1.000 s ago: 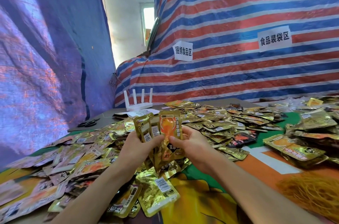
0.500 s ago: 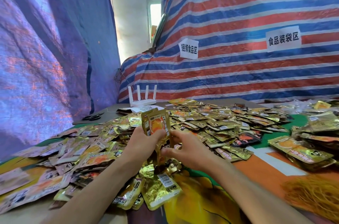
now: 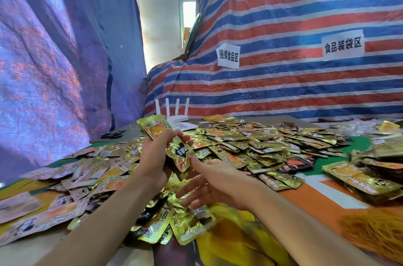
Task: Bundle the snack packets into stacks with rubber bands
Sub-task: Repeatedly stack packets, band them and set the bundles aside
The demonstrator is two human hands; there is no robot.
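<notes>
The stack of snack packets (image 3: 182, 152) sits at frame centre, gripped in my left hand (image 3: 152, 156), whose fingers curl round its middle from the 9 o'clock side. Its long axis is tilted, running from 11 o'clock at the far end to 5 o'clock at the near end, face towards me.

My right hand (image 3: 216, 183) lies just beyond that near end, at 5 o'clock from the stack, holding nothing: fingers loose and spread, thumb tip at the bottom edge of the front packet. Whether it touches I cannot tell.

I judge the stack gathered but not yet banded. The pile of rubber bands (image 3: 375, 233) lies at 4 o'clock from the stack, well apart, on the right hand's side, so that free hand is the one to fetch a band while the left keeps the packets square. A band would go across the short axis.

Loose packets (image 3: 261, 141) spread from 9 round to 3 o'clock, with scissors (image 3: 113, 134) and a white router (image 3: 174, 113) beyond at 11 and 12.
</notes>
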